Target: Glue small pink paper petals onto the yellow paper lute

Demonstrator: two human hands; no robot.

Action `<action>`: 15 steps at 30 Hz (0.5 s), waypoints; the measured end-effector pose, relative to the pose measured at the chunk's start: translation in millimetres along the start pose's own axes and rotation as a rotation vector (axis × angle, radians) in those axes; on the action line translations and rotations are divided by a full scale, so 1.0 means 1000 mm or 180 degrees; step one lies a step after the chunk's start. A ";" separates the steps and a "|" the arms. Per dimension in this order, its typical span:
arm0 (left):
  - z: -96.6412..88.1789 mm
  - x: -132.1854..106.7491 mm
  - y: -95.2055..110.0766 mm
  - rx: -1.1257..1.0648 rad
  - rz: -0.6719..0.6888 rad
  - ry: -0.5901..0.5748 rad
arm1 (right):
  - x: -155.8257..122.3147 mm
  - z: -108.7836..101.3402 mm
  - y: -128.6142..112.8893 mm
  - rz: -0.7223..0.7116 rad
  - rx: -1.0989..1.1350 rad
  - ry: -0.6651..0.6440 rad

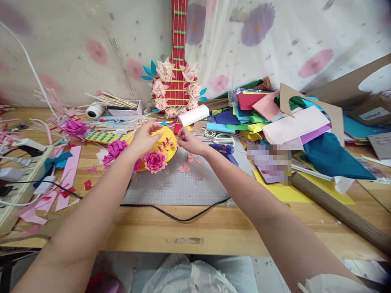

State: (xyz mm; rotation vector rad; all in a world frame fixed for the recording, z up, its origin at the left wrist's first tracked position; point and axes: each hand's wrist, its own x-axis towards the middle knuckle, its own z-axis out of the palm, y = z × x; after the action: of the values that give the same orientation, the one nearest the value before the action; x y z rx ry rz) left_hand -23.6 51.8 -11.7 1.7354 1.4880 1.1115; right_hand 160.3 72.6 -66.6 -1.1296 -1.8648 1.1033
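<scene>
Over table, outstretched left hand and right hand meet at yellow disc.

Matt yellow paper disc, perhaps card, on a scuffed wooden table.

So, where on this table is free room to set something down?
The near half of the cutting mat, between the yellow disc and the black cable, is bare. So is the wood strip along the near edge. Pink strips crowd the left, the coloured paper stack the right.
</scene>
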 end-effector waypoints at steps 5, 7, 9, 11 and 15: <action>-0.002 0.000 0.001 -0.0195 -0.0172 0.0088 | 0.001 0.001 -0.003 0.0108 -0.0162 0.0014; -0.004 0.000 -0.001 -0.0247 -0.0230 0.0091 | 0.000 0.000 -0.007 0.0128 -0.0232 0.0007; -0.005 0.001 -0.003 -0.0269 -0.0261 0.0088 | -0.002 -0.001 -0.010 0.0134 -0.0308 -0.0005; -0.005 0.002 -0.005 -0.0243 -0.0272 0.0082 | -0.003 -0.002 -0.013 0.0156 -0.0406 -0.0021; -0.007 0.004 -0.009 -0.0078 -0.0256 0.0048 | -0.003 -0.004 -0.014 0.0253 -0.0547 -0.0010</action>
State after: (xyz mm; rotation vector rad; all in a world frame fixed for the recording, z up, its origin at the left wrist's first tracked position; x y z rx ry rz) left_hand -33.9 56.6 -15.3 1.6395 1.5333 1.0990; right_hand 159.7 67.3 -52.7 -1.3093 -1.9618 1.0034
